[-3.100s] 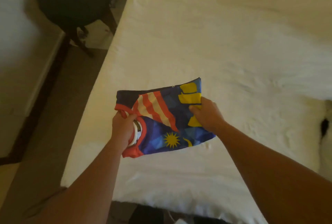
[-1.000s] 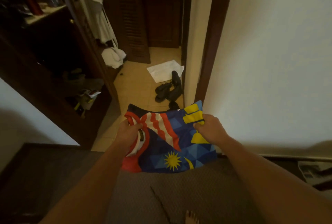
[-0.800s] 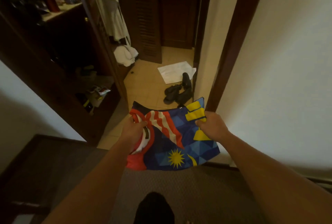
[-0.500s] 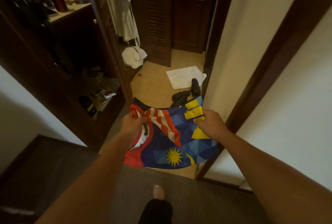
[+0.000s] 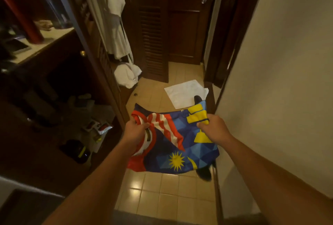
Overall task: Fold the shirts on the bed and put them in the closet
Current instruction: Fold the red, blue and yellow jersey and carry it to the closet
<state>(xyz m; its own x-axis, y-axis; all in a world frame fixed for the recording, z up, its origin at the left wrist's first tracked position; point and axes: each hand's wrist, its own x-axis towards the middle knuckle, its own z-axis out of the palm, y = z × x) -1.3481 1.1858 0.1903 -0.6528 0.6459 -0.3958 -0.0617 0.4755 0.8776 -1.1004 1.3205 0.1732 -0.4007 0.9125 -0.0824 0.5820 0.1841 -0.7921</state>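
Folded shirt (image 5: pixel 173 141): blue, with red-and-white stripes, yellow blocks and a yellow sun; held flat in the air above the tiled floor (image 5: pixel 167 194), between both hands.

Left hand (image 5: pixel 134 131): fingers curled and clamped on the shirt's red collar edge.

Right hand (image 5: pixel 213 129): fingers curled and clamped on the yellow-patterned edge opposite.

Tiled floor: pale glossy squares, running from beneath the shirt to the far doors. A white sheet or cloth (image 5: pixel 185 92) lay flat on it beyond the right hand; dark footwear (image 5: pixel 204 172) showed below and behind the shirt, mostly hidden.

Closet (image 5: pixel 54 84): dark wood, open, left of the left hand. Its lower compartment held packets and a dark bag (image 5: pixel 77 150) with a yellow-green strip; contents otherwise too dim to tell. A pale worktop (image 5: pixel 45 41) above carried a red cylinder (image 5: pixel 23 19).

White robe (image 5: pixel 115 17): hanging beyond the left hand, with a white bundle (image 5: pixel 127 75) at its foot.

Louvred door (image 5: pixel 151 26): dark wood, straight ahead, with a panelled door (image 5: pixel 185 17) beside it.

Cream wall (image 5: pixel 281 80): right of the right hand, edged by a dark door frame (image 5: pixel 232 53).
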